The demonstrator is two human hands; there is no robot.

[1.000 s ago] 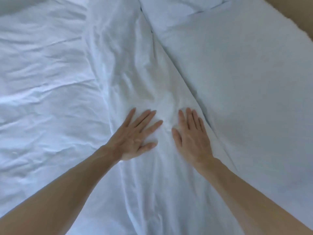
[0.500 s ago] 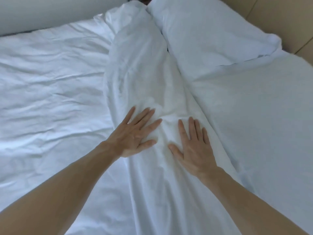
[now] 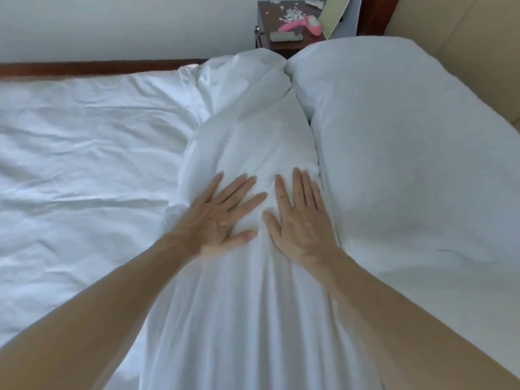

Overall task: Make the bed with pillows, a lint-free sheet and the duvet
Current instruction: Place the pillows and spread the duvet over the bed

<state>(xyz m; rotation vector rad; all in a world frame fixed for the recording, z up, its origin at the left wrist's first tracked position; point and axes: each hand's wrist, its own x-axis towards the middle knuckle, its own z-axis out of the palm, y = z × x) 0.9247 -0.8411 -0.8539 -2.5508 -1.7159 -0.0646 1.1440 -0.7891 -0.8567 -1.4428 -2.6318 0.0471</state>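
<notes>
both hands, left hand (image 3: 222, 218) and right hand (image 3: 302, 223), lie spread and flat on the folded duvet (image 3: 253, 142), probably bunched along the bed's middle; soft and light, best gripped at its far edge.

The left hand (image 3: 222, 218) and right hand (image 3: 302, 220), pressed flat, have slid up the bunched duvet (image 3: 253, 130) toward the bed's (image 3: 98, 66) far edge; the right one now lies just beside the pillow (image 3: 408, 150). The view has lifted, revealing a bedside table (image 3: 281, 26) past the far corner.
</notes>
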